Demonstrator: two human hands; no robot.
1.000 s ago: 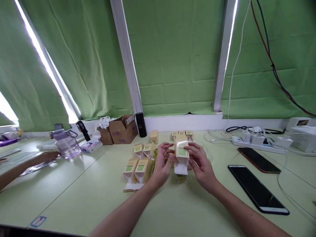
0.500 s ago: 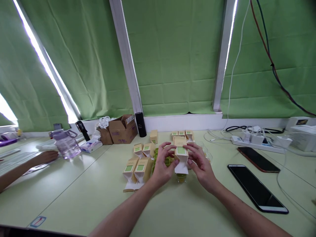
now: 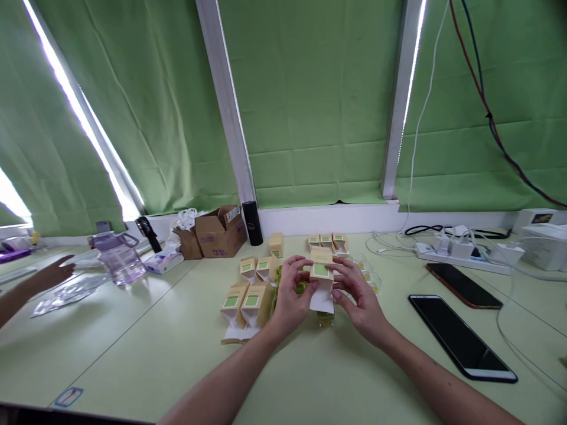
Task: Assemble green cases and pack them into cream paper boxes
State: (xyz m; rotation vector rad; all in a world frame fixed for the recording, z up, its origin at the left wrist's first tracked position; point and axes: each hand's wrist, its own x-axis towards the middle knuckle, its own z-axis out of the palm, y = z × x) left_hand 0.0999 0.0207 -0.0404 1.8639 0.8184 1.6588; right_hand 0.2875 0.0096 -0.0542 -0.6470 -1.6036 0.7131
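Observation:
I hold a small tan carton with a green label (image 3: 321, 270) between both hands above the table. My left hand (image 3: 293, 292) grips its left side, fingers curled round it. From the right, my right hand (image 3: 358, 293) pinches the carton, whose white bottom flap (image 3: 323, 300) hangs open. Under it sits a small jar of green-yellow stuff (image 3: 326, 319). Left of my hands, several more tan cartons (image 3: 248, 301) lie on the pale green table (image 3: 133, 354). Other cartons (image 3: 328, 240) stand behind.
Two phones lie at right, a black one (image 3: 460, 337) and a red-edged one (image 3: 464, 286), near a power strip with cables (image 3: 460, 252). Brown cardboard boxes (image 3: 220, 232), a black cylinder (image 3: 252, 223) and a purple jug (image 3: 119, 257) stand at back left. Another person's hand (image 3: 48, 275) hovers far left.
I have lowered the carton and tipped its top away from me, both hands closing tighter on it. The other person's hand at far left has lifted off the plastic sheet.

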